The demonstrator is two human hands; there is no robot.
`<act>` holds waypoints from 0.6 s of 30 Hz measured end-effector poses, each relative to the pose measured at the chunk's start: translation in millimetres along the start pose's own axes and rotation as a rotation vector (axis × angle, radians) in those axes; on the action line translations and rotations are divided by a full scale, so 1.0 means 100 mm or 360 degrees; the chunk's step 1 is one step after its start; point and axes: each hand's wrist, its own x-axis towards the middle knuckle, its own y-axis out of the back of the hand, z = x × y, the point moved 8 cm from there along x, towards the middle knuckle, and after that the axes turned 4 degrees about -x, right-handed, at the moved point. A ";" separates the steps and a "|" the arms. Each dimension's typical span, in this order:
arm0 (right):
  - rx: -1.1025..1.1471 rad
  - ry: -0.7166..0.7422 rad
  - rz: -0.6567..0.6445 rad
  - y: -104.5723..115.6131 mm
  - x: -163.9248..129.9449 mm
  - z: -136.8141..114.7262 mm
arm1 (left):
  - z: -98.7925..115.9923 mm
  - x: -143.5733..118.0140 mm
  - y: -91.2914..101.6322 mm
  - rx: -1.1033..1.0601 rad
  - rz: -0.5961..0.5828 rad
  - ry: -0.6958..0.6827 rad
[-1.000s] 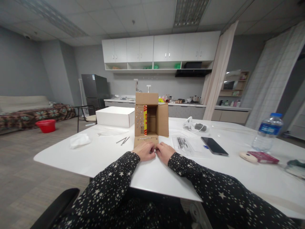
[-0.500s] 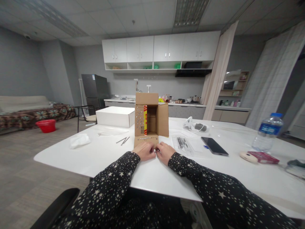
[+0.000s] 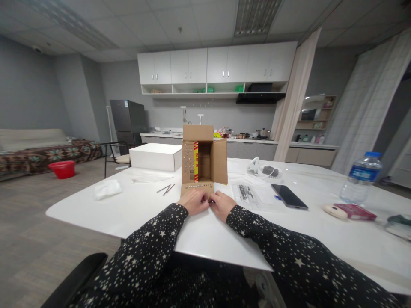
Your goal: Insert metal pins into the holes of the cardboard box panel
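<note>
A brown cardboard box [image 3: 204, 156] stands on its side on the white table [image 3: 144, 209], its opening facing me and its flaps spread. Rows of small silver studs sit on the left flap and the lower flap [image 3: 196, 188]. My left hand [image 3: 195, 202] and my right hand [image 3: 221, 204] rest side by side at the near edge of the lower flap, fingertips curled together over something too small to make out. Both sleeves are black with white stars.
A white flat box [image 3: 156, 156] lies behind left, with a crumpled tissue [image 3: 107, 189] and two thin metal pins [image 3: 166, 188]. On the right lie a clear bag of small parts [image 3: 247, 192], a black phone [image 3: 288, 196], a water bottle [image 3: 361, 177] and a pink packet [image 3: 355, 211].
Both hands have crept a little forward onto the lower flap's edge. Nothing else has moved.
</note>
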 end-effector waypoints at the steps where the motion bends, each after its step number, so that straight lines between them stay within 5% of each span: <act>1: 0.0006 0.0000 0.0003 0.00 0.00 0.00 | 0.00 0.00 0.01 -0.0006 0.0005 -0.0014; 18: 0.0059 -0.0054 0.0028 0.05 -0.01 0.01 | -0.01 -0.01 -0.01 -0.0049 0.0001 -0.0105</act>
